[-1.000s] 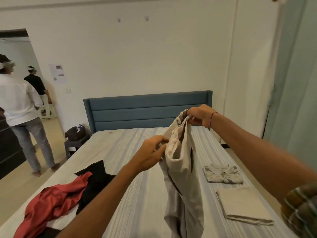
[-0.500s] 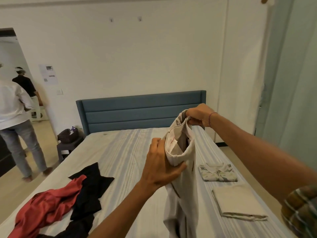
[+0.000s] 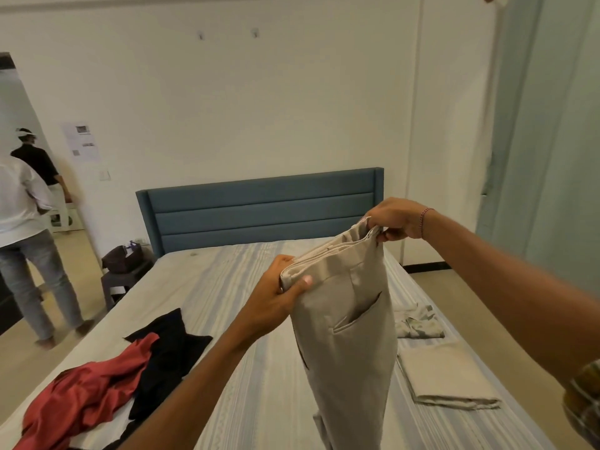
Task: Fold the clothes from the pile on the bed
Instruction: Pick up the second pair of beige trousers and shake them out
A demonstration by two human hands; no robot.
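While your left hand [image 3: 276,295] pinches the near end of the waistband and your right hand [image 3: 394,219] grips the far end, the beige trousers [image 3: 349,336] hang in the air over the middle of the bed [image 3: 227,287], legs dropping out of view at the bottom edge. To the right, two folded pieces lie near the bed's right edge: a patterned one [image 3: 420,323] farther from you and a plain beige one [image 3: 448,375] nearer. To the left, the pile [image 3: 130,368] holds two visible garments, one red [image 3: 81,397] and one black [image 3: 168,352], touching and close to the left edge. Striped sheet lies bare between pile and trousers and up to the blue headboard [image 3: 259,209]. Two people stand at the left, one [image 3: 26,238] just beyond the bed's corner, one [image 3: 35,157] farther off.
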